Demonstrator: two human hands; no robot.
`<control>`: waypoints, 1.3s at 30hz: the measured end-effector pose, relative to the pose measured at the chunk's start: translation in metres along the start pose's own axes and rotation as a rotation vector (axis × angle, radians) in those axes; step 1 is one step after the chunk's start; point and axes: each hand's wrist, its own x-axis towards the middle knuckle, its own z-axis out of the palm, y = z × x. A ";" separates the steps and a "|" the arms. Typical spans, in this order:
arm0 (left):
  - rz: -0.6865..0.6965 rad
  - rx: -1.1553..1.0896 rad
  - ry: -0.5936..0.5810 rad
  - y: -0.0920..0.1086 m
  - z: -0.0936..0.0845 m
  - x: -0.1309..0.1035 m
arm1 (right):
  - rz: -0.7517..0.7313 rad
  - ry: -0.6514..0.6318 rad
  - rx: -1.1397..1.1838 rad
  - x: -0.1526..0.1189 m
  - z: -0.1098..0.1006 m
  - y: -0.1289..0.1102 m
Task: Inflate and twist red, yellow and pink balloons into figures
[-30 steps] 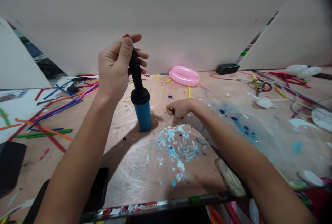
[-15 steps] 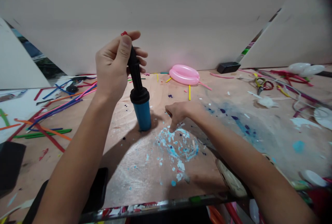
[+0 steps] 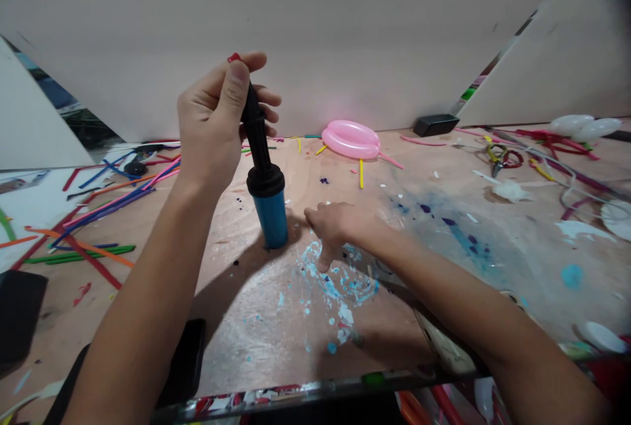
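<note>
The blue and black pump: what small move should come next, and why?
Probably bring the right hand over to steady the pump's blue lower part. The left hand grips only the black upper part, the pump appears to lean a little, and the right hand is beside it, not touching it.

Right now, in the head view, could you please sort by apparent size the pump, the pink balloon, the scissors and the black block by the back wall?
1. Pump, though the left hand covers part of it
2. Pink balloon
3. Scissors and black block: too alike to rank
</note>
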 end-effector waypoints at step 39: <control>0.014 0.002 -0.022 0.000 -0.001 0.000 | -0.070 -0.104 -0.022 0.002 -0.010 0.006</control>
